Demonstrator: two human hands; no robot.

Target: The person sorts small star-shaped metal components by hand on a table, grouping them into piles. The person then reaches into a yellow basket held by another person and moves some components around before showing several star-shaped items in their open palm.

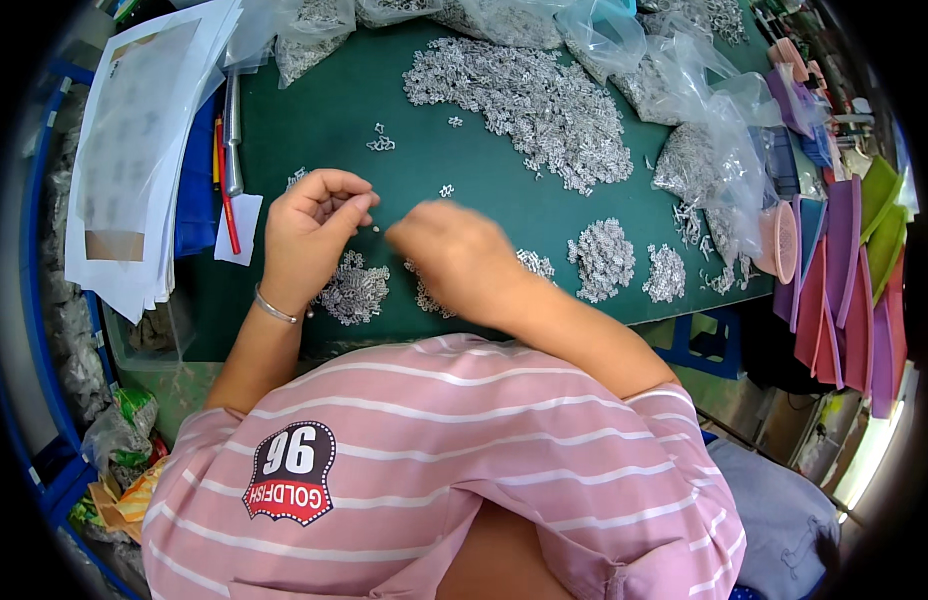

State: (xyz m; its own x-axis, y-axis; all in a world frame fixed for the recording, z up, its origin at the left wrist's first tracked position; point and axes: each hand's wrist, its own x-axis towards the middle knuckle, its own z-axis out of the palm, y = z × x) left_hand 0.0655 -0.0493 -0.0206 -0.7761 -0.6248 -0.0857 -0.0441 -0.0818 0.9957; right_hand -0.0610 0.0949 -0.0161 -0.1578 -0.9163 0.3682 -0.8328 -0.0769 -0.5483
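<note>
My left hand (314, 222) is closed over the green tabletop (424, 165), thumb and fingers pinched together. Whatever they hold is too small to make out. A tiny pale bit (375, 229) shows just beyond the thumb. Facing it from the right is my right hand (462, 258), its fingers smeared by motion and partly hidden. Below my left hand lies a heap of small silvery metal pieces (354, 292). My right hand partly covers another heap (534, 263). Farther right are two more heaps, one larger (601, 260) and one smaller (666, 274).
A broad spread of similar pieces (544, 110) covers the far middle, with a few loose pieces (381, 143) to its left. Filled clear bags (684, 160) line the far and right edges. Papers (149, 150), a red pen (230, 222) and a blue tray (195, 190) sit left.
</note>
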